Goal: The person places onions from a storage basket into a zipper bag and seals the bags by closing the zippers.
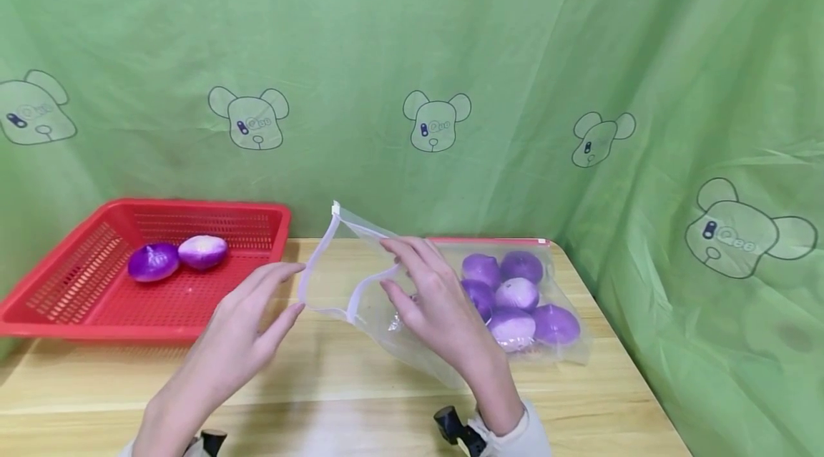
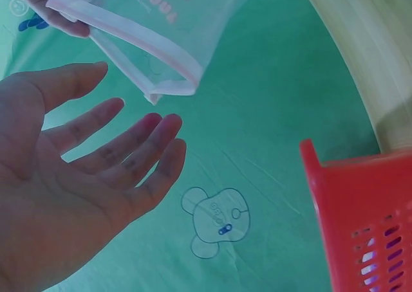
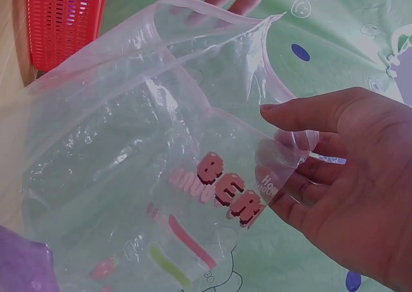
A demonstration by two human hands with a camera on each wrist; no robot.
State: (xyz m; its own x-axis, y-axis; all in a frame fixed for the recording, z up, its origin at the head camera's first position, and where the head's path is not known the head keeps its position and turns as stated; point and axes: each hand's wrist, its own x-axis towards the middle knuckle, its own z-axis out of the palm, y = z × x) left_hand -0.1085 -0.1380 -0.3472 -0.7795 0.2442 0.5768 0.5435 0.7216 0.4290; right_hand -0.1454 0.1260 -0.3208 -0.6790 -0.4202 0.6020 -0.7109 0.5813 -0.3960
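A clear plastic zip bag (image 1: 380, 307) with a pale rim and printed letters stands with its mouth spread wide, facing the left. My right hand (image 1: 434, 300) holds it at the rim, the fingers (image 3: 325, 170) behind the film and the thumb on the other side. Beside the mouth's left edge is my left hand (image 1: 241, 325), its fingers loosely spread; in the left wrist view they are apart from the bag (image 2: 154, 47). No onion shows inside this bag. Another zip bag with a red closure (image 1: 489, 239) lies behind my right hand, full of several purple onions (image 1: 517, 294).
At the left stands a red plastic basket (image 1: 161, 332) with slotted sides. In it lie a purple onion (image 1: 153, 262) and a paler purple-and-white onion (image 1: 202, 252). A green curtain (image 1: 360, 28) with mouse-head prints hangs around the wooden table (image 1: 360, 407).
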